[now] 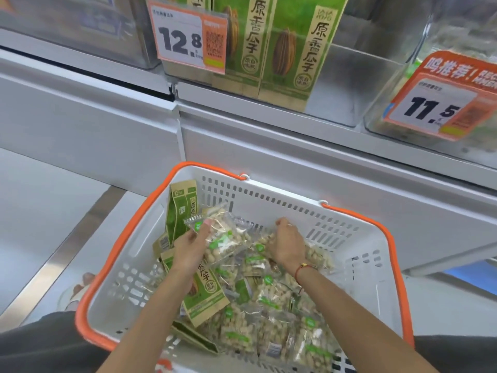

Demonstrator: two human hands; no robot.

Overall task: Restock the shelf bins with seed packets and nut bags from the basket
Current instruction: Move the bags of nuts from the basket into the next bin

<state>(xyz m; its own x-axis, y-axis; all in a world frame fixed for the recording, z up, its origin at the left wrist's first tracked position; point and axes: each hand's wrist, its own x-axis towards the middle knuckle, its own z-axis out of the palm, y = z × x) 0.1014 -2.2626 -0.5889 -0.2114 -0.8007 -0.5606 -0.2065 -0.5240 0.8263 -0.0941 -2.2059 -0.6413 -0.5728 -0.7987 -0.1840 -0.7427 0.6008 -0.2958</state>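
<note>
1. A white shelf unit (pixel 269 146) fills the upper half of the view. Clear bins sit on it: the middle bin (pixel 336 84) holds upright green seed packets (pixel 298 49) behind a price tag reading 12.8 (pixel 188 39), and the right bin (pixel 430 76), tagged 11.5 (pixel 433 103), holds pale goods too blurred to name.

2. Below, a white basket with an orange rim (pixel 363 216) sits directly in front of the person. Clear nut bags (pixel 271 294) lie loosely heaped across its floor, with more green seed packets (pixel 204 297) toward its left side.

3. The left hand (pixel 192 244) is clamped on one nut bag (pixel 223 238) — thumb on top near the bag's upper corner, the other fingers underneath. The bag is raised slightly off the heap, its long axis slanting from upper left to lower right.

4. The right hand (pixel 286 242) is pressed down into the pile just beside it, fingers curled together into the bags; whether it has truly gripped one cannot be told.

5. Judgement: the bins lie up and ahead of both hands. The left hand looks readier to lift — its bag is already clear of the pile — though the right bin is nearer the right hand.
</note>
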